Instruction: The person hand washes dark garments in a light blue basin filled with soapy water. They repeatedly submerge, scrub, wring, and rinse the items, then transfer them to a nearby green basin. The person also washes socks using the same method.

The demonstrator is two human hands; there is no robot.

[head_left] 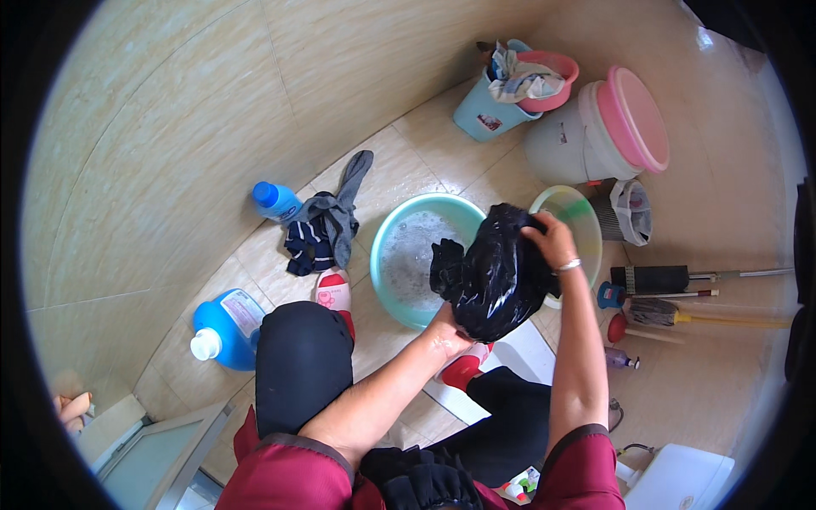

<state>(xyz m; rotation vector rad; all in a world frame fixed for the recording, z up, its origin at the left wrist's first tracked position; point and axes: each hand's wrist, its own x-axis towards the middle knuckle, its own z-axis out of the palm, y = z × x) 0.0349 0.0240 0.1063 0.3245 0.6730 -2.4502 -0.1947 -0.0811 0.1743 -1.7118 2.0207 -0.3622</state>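
Note:
Both my hands hold a glossy, crumpled black plastic bag, tilted over the right side of a round mint-green basin. My left hand grips it from below; its fingertips are hidden behind the bag. My right hand, with a bracelet on the wrist, is closed on the upper right part. A duller black piece sticks out at the bag's left end, above the water. Whatever the bag contains is out of sight. Sudsy water fills the basin's bottom.
Left of the basin lie a grey sock and dark striped cloth, beside a blue bottle. A large blue jug stands by my knee. A pale green basin, buckets, a bin and mops line the right.

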